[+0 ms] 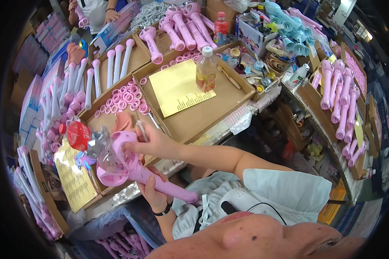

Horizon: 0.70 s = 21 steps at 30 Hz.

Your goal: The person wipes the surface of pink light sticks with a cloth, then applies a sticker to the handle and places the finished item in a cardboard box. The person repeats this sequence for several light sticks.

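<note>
My left hand (153, 194), with a black band at the wrist, is closed round the handle of a pink toy wand (170, 188). The wand's wide, ring-shaped head, with clear plastic (112, 160) in it, points to the left over the bench edge. At the top of that head my right hand (153, 142) presses its fingers on the pink rim. A thin, pale, pen-like stick (141, 130) juts up from the right hand's fingers. Just beyond the wand's head is a bottle with a red label (79, 136), partly hidden.
Pink rings (125, 97) lie in the left cardboard tray. A drink bottle (206, 71) stands on yellow paper (173, 88) in the middle tray (190, 127). Pale wand handles (56, 99) are heaped left; more pink wands (339, 95) lie right. Another person's hand (111, 16) shows at the back.
</note>
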Each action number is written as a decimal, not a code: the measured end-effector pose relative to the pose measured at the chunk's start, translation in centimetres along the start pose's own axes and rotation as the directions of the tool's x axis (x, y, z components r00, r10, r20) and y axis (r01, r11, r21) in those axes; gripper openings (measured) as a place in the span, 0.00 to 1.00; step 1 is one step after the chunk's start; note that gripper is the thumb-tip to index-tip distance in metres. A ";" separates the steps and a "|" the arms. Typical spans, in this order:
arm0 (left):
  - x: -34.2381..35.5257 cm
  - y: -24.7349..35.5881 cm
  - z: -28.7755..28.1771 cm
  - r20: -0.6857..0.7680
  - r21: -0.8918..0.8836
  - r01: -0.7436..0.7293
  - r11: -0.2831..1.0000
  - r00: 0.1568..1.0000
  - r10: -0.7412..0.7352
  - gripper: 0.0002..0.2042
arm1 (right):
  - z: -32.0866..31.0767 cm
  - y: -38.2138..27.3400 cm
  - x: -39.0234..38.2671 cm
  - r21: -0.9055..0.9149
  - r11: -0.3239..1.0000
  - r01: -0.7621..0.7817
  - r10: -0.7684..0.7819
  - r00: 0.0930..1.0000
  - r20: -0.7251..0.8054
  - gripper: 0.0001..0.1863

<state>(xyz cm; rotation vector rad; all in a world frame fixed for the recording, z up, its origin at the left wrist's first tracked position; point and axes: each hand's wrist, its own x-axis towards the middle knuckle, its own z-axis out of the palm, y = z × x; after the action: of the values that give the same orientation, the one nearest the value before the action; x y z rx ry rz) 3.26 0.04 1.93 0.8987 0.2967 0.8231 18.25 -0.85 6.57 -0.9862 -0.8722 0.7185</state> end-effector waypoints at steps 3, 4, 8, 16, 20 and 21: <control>0.0 0.1 -0.4 -0.006 -0.024 0.047 0.999 0.999 -0.048 0.27 | 0.5 0.8 -1.5 0.045 0.975 -0.217 0.221 0.966 -0.136 0.22; 0.0 0.1 -0.4 -0.003 0.001 0.054 0.999 0.999 -0.054 0.27 | 0.5 1.0 -1.5 0.111 0.969 -0.220 0.231 0.968 -0.098 0.15; 0.0 0.5 0.0 -0.024 0.049 0.114 0.992 0.993 -0.113 0.27 | 0.8 1.1 0.5 0.163 0.985 0.054 -0.042 0.996 -0.078 0.17; 0.8 2.4 -0.8 -0.202 0.008 -0.037 0.999 0.979 0.038 0.22 | 0.3 2.6 -6.9 0.123 0.945 -0.303 0.276 0.940 0.199 0.21; 1.2 3.8 -2.5 -0.091 0.066 -0.115 0.991 0.988 0.121 0.28 | -0.2 5.8 -13.5 -0.411 0.894 -0.178 0.321 0.895 0.310 0.31; 1.4 4.0 -2.7 -0.060 -0.048 -0.120 0.992 0.991 0.117 0.33 | -0.2 6.6 -14.5 -0.230 0.967 -0.106 0.169 0.947 0.274 0.30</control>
<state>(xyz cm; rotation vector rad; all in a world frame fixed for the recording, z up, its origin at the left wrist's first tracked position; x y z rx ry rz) 0.65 4.07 3.57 0.8514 0.2724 0.9633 10.79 -10.45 -3.67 -1.1579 -1.1647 0.9208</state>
